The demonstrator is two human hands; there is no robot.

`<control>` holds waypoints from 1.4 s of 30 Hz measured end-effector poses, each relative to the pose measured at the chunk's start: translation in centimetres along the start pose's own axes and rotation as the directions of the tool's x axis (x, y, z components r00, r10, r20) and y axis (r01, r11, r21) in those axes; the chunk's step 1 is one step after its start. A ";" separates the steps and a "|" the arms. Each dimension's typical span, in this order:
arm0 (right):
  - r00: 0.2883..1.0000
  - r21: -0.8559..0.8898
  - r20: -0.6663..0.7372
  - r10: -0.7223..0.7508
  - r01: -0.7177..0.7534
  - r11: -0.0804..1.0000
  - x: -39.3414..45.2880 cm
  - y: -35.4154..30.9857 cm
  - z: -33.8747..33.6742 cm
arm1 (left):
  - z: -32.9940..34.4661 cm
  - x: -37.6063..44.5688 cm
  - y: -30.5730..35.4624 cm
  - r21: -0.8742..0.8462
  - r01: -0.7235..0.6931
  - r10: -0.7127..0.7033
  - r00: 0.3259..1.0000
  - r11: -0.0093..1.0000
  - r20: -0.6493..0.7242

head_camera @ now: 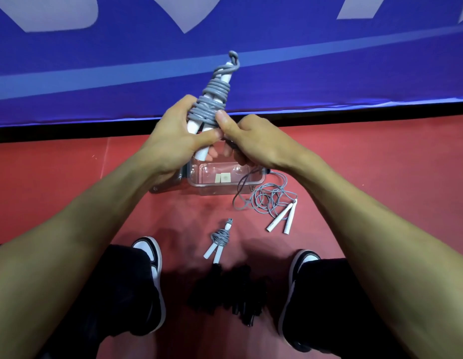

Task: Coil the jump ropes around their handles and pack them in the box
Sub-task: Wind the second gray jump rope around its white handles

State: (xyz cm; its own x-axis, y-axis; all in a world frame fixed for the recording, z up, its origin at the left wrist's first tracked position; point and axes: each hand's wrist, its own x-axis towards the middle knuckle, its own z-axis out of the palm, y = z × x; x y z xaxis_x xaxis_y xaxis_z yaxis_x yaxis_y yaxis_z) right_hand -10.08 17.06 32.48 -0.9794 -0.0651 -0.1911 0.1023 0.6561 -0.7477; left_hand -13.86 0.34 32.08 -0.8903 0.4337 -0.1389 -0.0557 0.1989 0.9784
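My left hand point(173, 136) grips the two white handles of a grey jump rope point(212, 99), held upright with grey cord wound many times round them. My right hand point(251, 143) pinches the cord's loose end against the bundle with its thumb; the free end hangs down from it toward the floor. Below the hands a clear plastic box point(220, 187) stands open on the red floor. A loose grey rope with white handles point(274, 203) lies tangled right of the box. A coiled grey rope point(218, 239) lies in front of it.
A pile of black ropes point(233, 294) lies between my two shoes point(152, 275). A blue padded barrier point(303, 73) runs across behind the box. Red floor spreads to both sides.
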 end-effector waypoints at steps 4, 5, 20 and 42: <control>0.999 0.001 -0.035 -0.009 0.009 1.000 0.2 -0.2 0.1 | 0.4 0.2 -0.3 0.047 -0.009 0.010 1.000 0.999 -0.018; 0.999 -0.001 -0.044 -0.011 0.011 1.000 0.2 -0.2 0.0 | 0.7 0.2 -0.5 0.058 -0.007 0.008 1.000 0.998 -0.016; 0.995 0.113 0.084 -0.050 0.041 0.993 0.1 -0.1 0.0 | 0.3 -0.1 0.2 -0.214 0.079 -0.041 0.984 0.974 0.175; 0.999 0.136 0.044 -0.033 0.026 0.990 0.2 0.2 -0.3 | 0.0 0.2 -0.5 -0.188 0.024 -0.004 0.995 0.982 0.104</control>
State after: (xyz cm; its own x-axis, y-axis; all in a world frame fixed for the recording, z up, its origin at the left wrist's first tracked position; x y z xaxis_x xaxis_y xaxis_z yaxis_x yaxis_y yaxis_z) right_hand -10.30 17.40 32.46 -0.9736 -0.1193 -0.1943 0.0991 0.5461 -0.8319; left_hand -14.03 0.31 31.60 -0.8384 0.5216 -0.1581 -0.1611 0.0400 0.9861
